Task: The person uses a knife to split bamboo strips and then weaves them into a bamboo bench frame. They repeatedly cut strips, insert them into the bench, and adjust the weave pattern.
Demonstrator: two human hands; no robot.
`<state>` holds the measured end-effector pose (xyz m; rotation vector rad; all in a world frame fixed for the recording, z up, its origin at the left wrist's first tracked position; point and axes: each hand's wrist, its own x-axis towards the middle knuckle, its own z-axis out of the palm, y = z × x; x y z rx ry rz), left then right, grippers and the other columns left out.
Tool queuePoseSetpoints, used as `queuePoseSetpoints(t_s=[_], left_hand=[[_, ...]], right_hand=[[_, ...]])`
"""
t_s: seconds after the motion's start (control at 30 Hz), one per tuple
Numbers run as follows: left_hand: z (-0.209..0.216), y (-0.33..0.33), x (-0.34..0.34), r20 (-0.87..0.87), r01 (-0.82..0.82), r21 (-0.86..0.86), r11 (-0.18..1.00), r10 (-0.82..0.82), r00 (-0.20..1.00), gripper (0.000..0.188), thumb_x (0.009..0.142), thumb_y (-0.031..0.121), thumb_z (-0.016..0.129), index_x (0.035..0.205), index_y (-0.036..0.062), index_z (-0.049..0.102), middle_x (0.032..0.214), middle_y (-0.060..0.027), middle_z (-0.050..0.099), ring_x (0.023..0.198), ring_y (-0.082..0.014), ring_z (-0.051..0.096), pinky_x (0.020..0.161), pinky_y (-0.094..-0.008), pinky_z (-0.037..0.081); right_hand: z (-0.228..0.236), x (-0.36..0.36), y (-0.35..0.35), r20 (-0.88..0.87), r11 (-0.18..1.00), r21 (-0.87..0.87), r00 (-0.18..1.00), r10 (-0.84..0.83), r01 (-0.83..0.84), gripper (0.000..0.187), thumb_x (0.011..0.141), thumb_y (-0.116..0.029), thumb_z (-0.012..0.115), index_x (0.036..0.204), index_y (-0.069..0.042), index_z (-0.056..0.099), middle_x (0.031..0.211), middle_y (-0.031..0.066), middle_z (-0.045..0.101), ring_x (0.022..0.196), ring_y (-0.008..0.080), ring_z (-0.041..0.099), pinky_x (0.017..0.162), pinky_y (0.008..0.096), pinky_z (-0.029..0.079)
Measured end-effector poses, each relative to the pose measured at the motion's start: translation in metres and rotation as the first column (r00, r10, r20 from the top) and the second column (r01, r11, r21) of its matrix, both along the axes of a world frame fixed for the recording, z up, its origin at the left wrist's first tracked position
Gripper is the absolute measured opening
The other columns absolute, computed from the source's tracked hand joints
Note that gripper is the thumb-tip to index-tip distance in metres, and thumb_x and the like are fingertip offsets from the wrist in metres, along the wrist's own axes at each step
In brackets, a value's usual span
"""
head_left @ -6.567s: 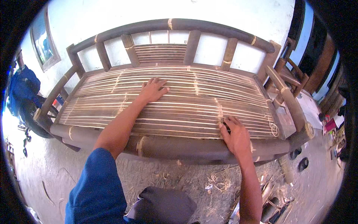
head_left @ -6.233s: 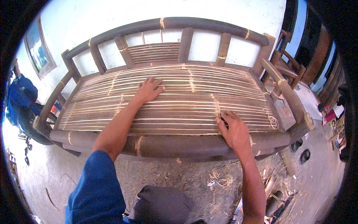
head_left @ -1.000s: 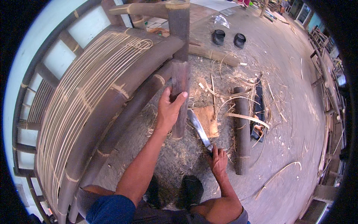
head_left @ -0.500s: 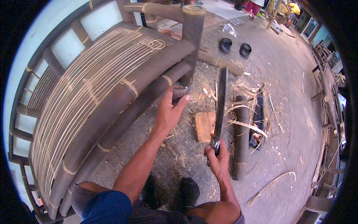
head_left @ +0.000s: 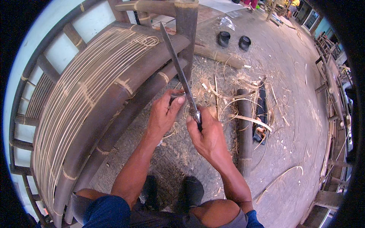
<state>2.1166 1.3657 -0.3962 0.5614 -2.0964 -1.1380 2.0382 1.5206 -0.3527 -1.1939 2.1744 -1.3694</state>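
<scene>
My right hand (head_left: 208, 133) is closed round the handle of a long knife (head_left: 177, 62), its straight dark blade pointing up and to the left. Close to the blade, my left hand (head_left: 161, 114) pinches a short dark piece of bamboo (head_left: 177, 95) between thumb and fingers. The blade passes beside that piece; whether they touch I cannot tell. To the left stands a bench of dark bamboo (head_left: 102, 114), its seat strung with thin pale strips (head_left: 72, 98). A pale wood block (head_left: 213, 113) on the ground is mostly hidden behind my right hand.
A dark bamboo pole (head_left: 244, 133) and a long black object (head_left: 262, 102) lie at the right among pale shavings. Beyond are another bamboo pole (head_left: 218, 56) and two black cup-shaped things (head_left: 224, 38). Bamboo frames (head_left: 330, 91) line the right edge; a person (head_left: 292, 7) is far off.
My right hand has brought the knife left and up, beside my left hand; the blade now leans left. My left hand has shifted slightly left with the bamboo piece. The block is now mostly covered.
</scene>
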Motion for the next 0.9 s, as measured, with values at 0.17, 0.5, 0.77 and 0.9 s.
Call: queuePoseSetpoints(t_s=[0.17, 0.5, 0.77, 0.9], left_hand=[[0.000, 0.002, 0.002, -0.006, -0.026, -0.004, 1.000, 0.026, 1.000, 0.033, 0.101, 0.033, 0.061, 0.114, 0.0031, 0.066, 0.073, -0.0137, 0.066, 0.068, -0.0198, 0.066, 0.063, -0.0376, 0.050], [0.006, 0.005, 0.003, -0.013, -0.054, 0.010, 0.998, 0.054, 0.998, 0.029, 0.099, 0.028, 0.064, 0.111, 0.0026, 0.067, 0.073, -0.0130, 0.068, 0.067, -0.0177, 0.067, 0.062, -0.0355, 0.051], [-0.015, 0.001, 0.004, -0.006, -0.023, 0.034, 0.999, 0.023, 1.000, 0.025, 0.096, 0.020, 0.068, 0.113, 0.0019, 0.067, 0.084, -0.0160, 0.071, 0.078, -0.0213, 0.071, 0.067, -0.0360, 0.053], [-0.041, 0.001, 0.004, -0.008, 0.041, 0.058, 0.997, -0.041, 0.999, 0.025, 0.094, 0.015, 0.069, 0.114, 0.0014, 0.065, 0.097, -0.0182, 0.073, 0.090, -0.0285, 0.073, 0.074, -0.0390, 0.055]], right_hand=[[-0.010, 0.002, -0.004, -0.084, 0.999, -0.052, 0.996, 0.006, -0.010, 0.025, 0.096, -0.018, 0.064, 0.107, 0.003, 0.055, 0.083, 0.0295, 0.064, 0.068, 0.0485, 0.064, 0.058, 0.0537, 0.049], [-0.011, 0.006, -0.003, -0.168, 1.000, 0.015, 0.986, -0.011, 0.014, 0.030, 0.095, -0.015, 0.064, 0.117, 0.005, 0.056, 0.077, 0.0259, 0.064, 0.071, 0.0431, 0.069, 0.062, 0.0475, 0.052], [-0.020, 0.006, -0.006, -0.194, 0.999, 0.017, 0.980, -0.040, 0.045, 0.031, 0.096, -0.016, 0.063, 0.118, 0.005, 0.056, 0.070, 0.0246, 0.064, 0.068, 0.0420, 0.069, 0.060, 0.0452, 0.051], [-0.002, -0.001, 0.002, -0.103, 0.996, 0.080, 0.994, -0.022, 0.031, 0.032, 0.097, -0.017, 0.062, 0.117, 0.006, 0.056, 0.070, 0.0249, 0.064, 0.066, 0.0413, 0.069, 0.059, 0.0441, 0.050]])
